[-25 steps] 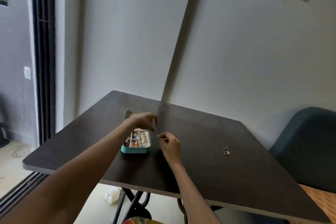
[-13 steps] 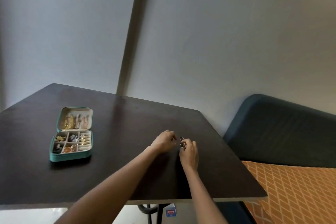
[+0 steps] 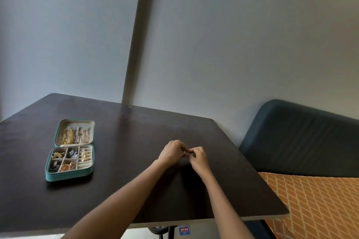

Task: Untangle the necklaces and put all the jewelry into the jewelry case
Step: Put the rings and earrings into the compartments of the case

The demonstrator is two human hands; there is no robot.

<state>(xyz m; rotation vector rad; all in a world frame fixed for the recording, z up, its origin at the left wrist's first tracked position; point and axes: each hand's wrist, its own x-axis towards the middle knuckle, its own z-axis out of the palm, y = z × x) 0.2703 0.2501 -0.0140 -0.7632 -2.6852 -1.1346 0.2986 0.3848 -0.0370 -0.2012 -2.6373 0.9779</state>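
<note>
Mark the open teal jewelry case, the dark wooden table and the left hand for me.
Open teal jewelry case (image 3: 68,175), head view: front wall.
Dark wooden table (image 3: 126,161), head view: bare top.
Left hand (image 3: 171,152), head view: back of hand.

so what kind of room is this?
Likely a home room, not a workshop: a dark wooden table against a plain painted wall, a dark upholstered seat with an orange patterned cushion beside it, and an open teal jewelry case.
</note>
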